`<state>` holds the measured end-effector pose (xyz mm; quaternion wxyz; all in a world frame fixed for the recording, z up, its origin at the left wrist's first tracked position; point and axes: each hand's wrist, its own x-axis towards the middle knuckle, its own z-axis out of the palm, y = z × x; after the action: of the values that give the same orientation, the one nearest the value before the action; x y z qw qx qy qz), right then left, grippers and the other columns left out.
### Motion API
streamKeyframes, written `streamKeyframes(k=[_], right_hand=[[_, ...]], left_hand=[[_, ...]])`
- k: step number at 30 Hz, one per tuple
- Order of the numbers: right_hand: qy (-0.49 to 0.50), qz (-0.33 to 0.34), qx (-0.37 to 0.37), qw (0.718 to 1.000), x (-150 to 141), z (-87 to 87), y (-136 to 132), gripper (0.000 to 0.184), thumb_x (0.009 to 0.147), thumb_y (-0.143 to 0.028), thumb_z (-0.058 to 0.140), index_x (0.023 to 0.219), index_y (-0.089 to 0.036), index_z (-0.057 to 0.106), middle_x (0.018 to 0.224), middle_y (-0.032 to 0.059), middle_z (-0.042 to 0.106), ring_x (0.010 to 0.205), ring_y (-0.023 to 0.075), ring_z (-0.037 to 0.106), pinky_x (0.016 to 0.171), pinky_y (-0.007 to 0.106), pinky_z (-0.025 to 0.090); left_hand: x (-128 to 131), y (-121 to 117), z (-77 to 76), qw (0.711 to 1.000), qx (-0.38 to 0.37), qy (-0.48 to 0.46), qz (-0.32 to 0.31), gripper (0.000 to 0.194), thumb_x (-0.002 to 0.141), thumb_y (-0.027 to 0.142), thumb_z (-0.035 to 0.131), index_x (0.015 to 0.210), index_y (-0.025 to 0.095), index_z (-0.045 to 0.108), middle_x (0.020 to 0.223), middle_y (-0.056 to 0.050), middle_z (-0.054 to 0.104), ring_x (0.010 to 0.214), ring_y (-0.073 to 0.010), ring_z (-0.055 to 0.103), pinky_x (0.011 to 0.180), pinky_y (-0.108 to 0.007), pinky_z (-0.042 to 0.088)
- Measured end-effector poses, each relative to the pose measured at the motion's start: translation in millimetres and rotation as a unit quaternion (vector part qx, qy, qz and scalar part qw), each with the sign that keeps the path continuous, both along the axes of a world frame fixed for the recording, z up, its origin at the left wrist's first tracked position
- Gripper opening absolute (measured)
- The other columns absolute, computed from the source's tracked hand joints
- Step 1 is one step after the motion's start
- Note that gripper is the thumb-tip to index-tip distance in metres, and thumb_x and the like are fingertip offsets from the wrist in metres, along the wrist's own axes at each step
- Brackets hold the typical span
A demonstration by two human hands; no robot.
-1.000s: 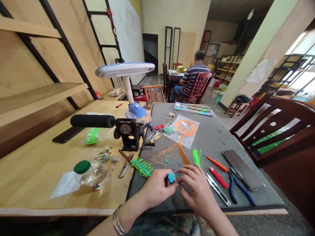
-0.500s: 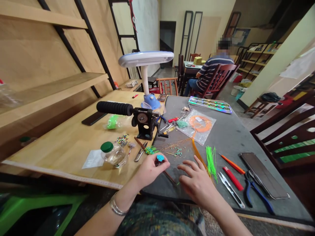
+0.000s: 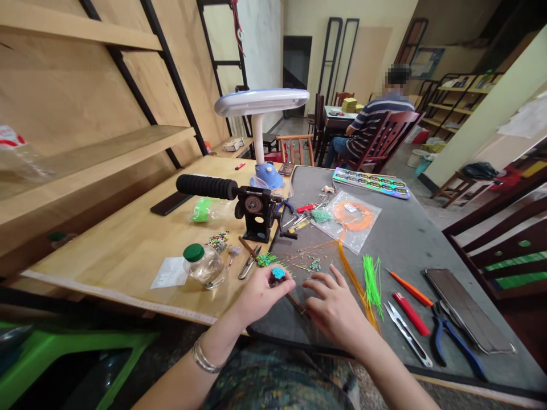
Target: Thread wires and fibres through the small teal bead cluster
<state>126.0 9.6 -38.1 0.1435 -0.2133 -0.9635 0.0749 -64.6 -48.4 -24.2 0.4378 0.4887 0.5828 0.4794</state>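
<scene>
In the head view my left hand (image 3: 258,293) is closed, thumb and fingers pinching a cluster of small turquoise beads (image 3: 278,273). A thin brown stick (image 3: 296,303) slants from beneath that hand toward my right hand (image 3: 335,304). My right hand hovers palm down over the grey mat, its upper fingers spread; the thumb side is partly hidden, close to the stick's tip. A speck of green shows at that tip. Just beyond my hands lie loose turquoise beads (image 3: 315,263) and a bunch of green-tipped strands (image 3: 265,259). Orange strands (image 3: 350,267) run beside my right fingers.
Right of my hands lie green strands (image 3: 373,282), thread snips (image 3: 408,333), a red lighter (image 3: 411,314), blue-handled pliers (image 3: 461,347) and a phone (image 3: 468,310). A black cranked device (image 3: 256,213), lamp (image 3: 261,102) and green-lidded jar (image 3: 205,267) stand left. A person (image 3: 380,122) sits behind.
The view has shifted slightly, so the table appears farther right. My right hand has drawn a little nearer to my left hand; the left still grips the bead cluster.
</scene>
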Motion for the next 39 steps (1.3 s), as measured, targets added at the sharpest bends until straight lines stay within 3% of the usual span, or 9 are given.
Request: streamKeyframes(k=[7, 12, 14, 17, 22, 26, 31, 35, 39], right_hand=[[0.016, -0.01, 0.007, 1.0, -18.9, -5.6, 9.1, 0.012, 0.078, -0.016, 0.061, 0.081, -0.026, 0.066, 0.11, 0.0012, 0.066, 0.109, 0.0254, 0.051, 0.105, 0.059, 0.023], [0.09, -0.083, -0.009, 0.992, -12.0, -7.3, 17.3, 0.013, 0.083, -0.018, 0.057, 0.087, -0.025, 0.067, 0.107, 0.0032, 0.068, 0.103, 0.0248, 0.056, 0.098, 0.053, 0.036], [0.138, -0.117, -0.014, 0.983, 2.6, -5.2, 20.0, 0.013, 0.084, -0.019, 0.055, 0.09, -0.024, 0.066, 0.105, 0.0045, 0.069, 0.101, 0.0237, 0.057, 0.092, 0.047, 0.042], [0.225, -0.189, -0.011, 0.956, 34.6, -2.0, 19.8, 0.012, 0.086, -0.022, 0.054, 0.089, -0.023, 0.065, 0.098, 0.006, 0.069, 0.094, 0.0221, 0.06, 0.084, 0.04, 0.048], [0.282, -0.287, 0.008, 0.915, 84.3, -11.2, 2.8, 0.011, 0.085, -0.028, 0.055, 0.086, -0.023, 0.065, 0.09, 0.0054, 0.07, 0.086, 0.0216, 0.064, 0.081, 0.039, 0.049], [0.263, -0.3, -0.018, 0.917, 102.0, -26.6, -18.0, 0.013, 0.085, -0.03, 0.055, 0.088, -0.024, 0.066, 0.092, 0.0049, 0.071, 0.089, 0.0219, 0.065, 0.083, 0.038, 0.05], [0.272, -0.31, -0.05, 0.909, 110.0, -35.7, -34.5, 0.015, 0.086, -0.028, 0.053, 0.091, -0.024, 0.066, 0.095, 0.0054, 0.07, 0.092, 0.0217, 0.064, 0.081, 0.035, 0.051], [0.287, -0.317, -0.058, 0.902, 114.2, -37.0, -38.5, 0.014, 0.086, -0.027, 0.053, 0.091, -0.023, 0.066, 0.094, 0.0057, 0.07, 0.091, 0.0212, 0.064, 0.08, 0.033, 0.051], [0.299, -0.33, -0.072, 0.892, 116.2, -36.6, -40.5, 0.016, 0.086, -0.028, 0.052, 0.09, -0.023, 0.066, 0.091, 0.0056, 0.07, 0.087, 0.0209, 0.065, 0.078, 0.032, 0.051]], left_hand=[[-5.2, -0.7, -2.7, 1.0, 0.007, 0.005, 0.009, 0.017, 0.075, 0.032, 0.062, 0.07, 0.016, 0.058, 0.057, 0.005, 0.049, 0.052, -0.0091, 0.044, 0.051, -0.021, 0.036], [-2.3, -1.8, -3.4, 1.0, 0.017, 0.024, 0.005, 0.013, 0.076, 0.028, 0.062, 0.071, 0.016, 0.059, 0.062, 0.003, 0.055, 0.059, -0.011, 0.05, 0.059, -0.022, 0.041], [4.9, -1.8, -3.0, 0.998, 0.024, 0.045, -0.024, 0.012, 0.077, 0.026, 0.061, 0.072, 0.015, 0.061, 0.065, 0.001, 0.059, 0.064, -0.0126, 0.054, 0.062, -0.023, 0.042], [22.9, 0.6, -3.2, 0.986, 0.05, 0.105, -0.119, 0.009, 0.078, 0.023, 0.061, 0.075, 0.015, 0.065, 0.07, -0.002, 0.065, 0.068, -0.014, 0.058, 0.066, -0.023, 0.043], [57.5, 10.9, -13.0, 0.911, 0.135, 0.279, -0.272, 0.005, 0.076, 0.019, 0.063, 0.077, 0.017, 0.067, 0.075, -0.003, 0.065, 0.07, -0.0146, 0.058, 0.064, -0.022, 0.041], [73.0, 19.0, -23.7, 0.849, 0.157, 0.391, -0.318, 0.018, 0.073, 0.009, 0.057, 0.083, 0.021, 0.066, 0.081, -0.002, 0.064, 0.073, -0.0158, 0.058, 0.063, -0.022, 0.04], [78.2, 28.6, -26.3, 0.778, 0.198, 0.464, -0.375, 0.029, 0.078, 0.012, 0.054, 0.1, 0.029, 0.064, 0.096, -0.002, 0.062, 0.074, -0.0166, 0.06, 0.062, -0.024, 0.042], [80.0, 35.9, -24.1, 0.718, 0.223, 0.517, -0.41, 0.02, 0.078, 0.013, 0.056, 0.092, 0.025, 0.064, 0.087, -0.003, 0.06, 0.07, -0.0178, 0.06, 0.058, -0.025, 0.043], [83.2, 38.6, -20.6, 0.68, 0.241, 0.555, -0.414, 0.01, 0.079, 0.012, 0.055, 0.082, 0.02, 0.061, 0.081, -0.005, 0.058, 0.065, -0.0187, 0.061, 0.055, -0.026, 0.044]])
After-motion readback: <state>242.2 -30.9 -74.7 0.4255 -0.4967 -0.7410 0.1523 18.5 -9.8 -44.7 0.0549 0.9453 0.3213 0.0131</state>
